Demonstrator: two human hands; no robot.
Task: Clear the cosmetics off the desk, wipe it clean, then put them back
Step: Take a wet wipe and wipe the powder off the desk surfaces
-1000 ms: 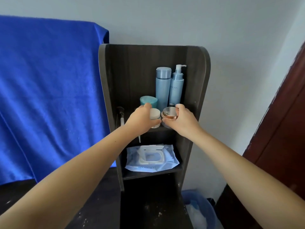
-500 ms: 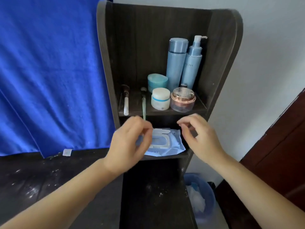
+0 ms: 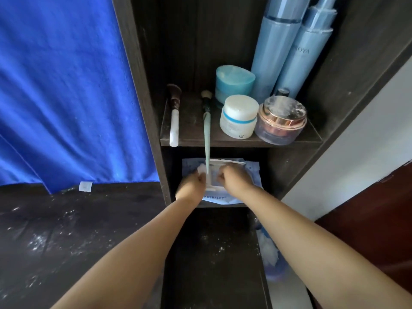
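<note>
"PERFECT" on wipes pack; "NOYA" on bottle

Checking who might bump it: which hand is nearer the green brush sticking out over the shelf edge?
Left. The left hand sits just beside the green brush tip, pinching a white wipe; the right hand is further right, on the wipes pack.

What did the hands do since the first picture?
Both hands let go of the jars and dropped to the lower shelf. The left hand now pinches a white wipe; the right hand holds the wipes pack. Jars, bottles and brushes stayed put.
</note>
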